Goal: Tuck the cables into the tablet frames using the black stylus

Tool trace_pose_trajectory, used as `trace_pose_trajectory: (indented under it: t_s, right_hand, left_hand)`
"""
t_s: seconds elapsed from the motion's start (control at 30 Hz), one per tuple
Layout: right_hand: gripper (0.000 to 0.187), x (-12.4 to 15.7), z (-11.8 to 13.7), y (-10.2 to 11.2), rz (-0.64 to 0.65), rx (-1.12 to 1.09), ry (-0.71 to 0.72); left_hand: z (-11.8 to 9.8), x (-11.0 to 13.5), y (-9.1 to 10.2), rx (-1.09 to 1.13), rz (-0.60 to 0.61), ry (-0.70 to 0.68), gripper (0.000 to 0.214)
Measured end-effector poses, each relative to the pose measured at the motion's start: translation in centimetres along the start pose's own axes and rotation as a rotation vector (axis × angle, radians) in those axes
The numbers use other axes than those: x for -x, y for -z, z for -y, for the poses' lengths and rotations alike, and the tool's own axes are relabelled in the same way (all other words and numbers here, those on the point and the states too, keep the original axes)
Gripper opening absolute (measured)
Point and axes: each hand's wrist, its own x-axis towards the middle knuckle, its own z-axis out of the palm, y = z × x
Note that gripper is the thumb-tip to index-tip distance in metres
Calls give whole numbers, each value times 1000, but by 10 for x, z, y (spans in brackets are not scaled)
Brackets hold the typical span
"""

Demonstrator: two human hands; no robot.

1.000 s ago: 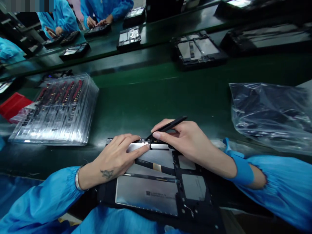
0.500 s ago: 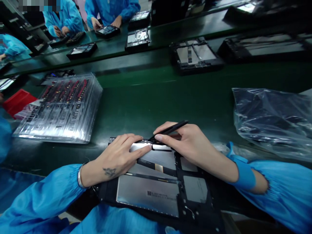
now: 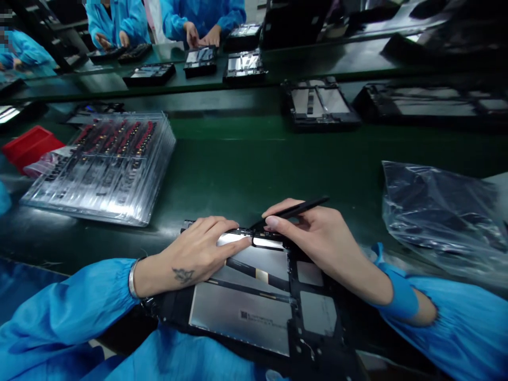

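An opened flat electronic device (image 3: 254, 317) with a black frame, silver panels and dark ribbon cables rests tilted in front of me. My left hand (image 3: 198, 254) lies over its far left part, fingers stretched along the far edge and thumb on a bright silver strip (image 3: 266, 243). Slim black tweezers (image 3: 296, 209) are pinched between the thumb and fingers of my right hand (image 3: 317, 233). Their tip points down at the device's far edge, close to my left fingertips. Whether the tip holds any small part cannot be made out.
A stack of clear plastic trays (image 3: 99, 169) with small parts stands at left, beside a red bin (image 3: 32, 148). At right lies a clear plastic bag (image 3: 440, 206). Beyond the green bench (image 3: 238, 164), similar devices (image 3: 319, 106) line a raised ledge, where co-workers in blue sleeves (image 3: 202, 21) work.
The view has shifted slightly. The tweezers and my right hand sit a little farther right, tip still at the far edge. Across the bench, a co-worker's device has moved nearer the ledge.
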Motion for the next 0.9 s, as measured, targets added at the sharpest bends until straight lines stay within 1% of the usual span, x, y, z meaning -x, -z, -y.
trace_pose_trajectory:
  t_s: [0.07, 0.17, 0.23, 0.3, 0.37, 0.43, 0.53, 0.7, 0.9]
  right_hand:
    - [26, 1, -2, 0, -34, -43, -12]
    - [27, 2, -4, 3, -129, -116, -35]
    - [28, 4, -4, 5, -161, -103, -32]
    - [24, 7, -3, 5, -144, -50, 11]
    - [19, 10, -1, 4, -84, 1, 68]
    - [17, 13, 1, 2, -24, 19, 101]
    - [18, 15, 2, -1, 11, 4, 108]
    - [15, 15, 1, -1, 28, -5, 110]
    - [14, 14, -1, -2, 23, -9, 119]
  left_hand:
    - [0, 2, -1, -1, -13, 4, 42]
    - [1, 6, 1, 46, -49, 32, 39]
    - [2, 5, 5, 107, -68, 68, 35]
    - [4, 1, 8, 184, -66, 107, 34]
    - [7, -7, 10, 265, -46, 137, 35]
    - [10, -15, 9, 330, -2, 153, 35]
    - [12, -22, 5, 361, 73, 152, 36]
    - [12, -21, -1, 313, 80, 124, 36]
    - [9, -20, 3, 68, 66, 16, 40]
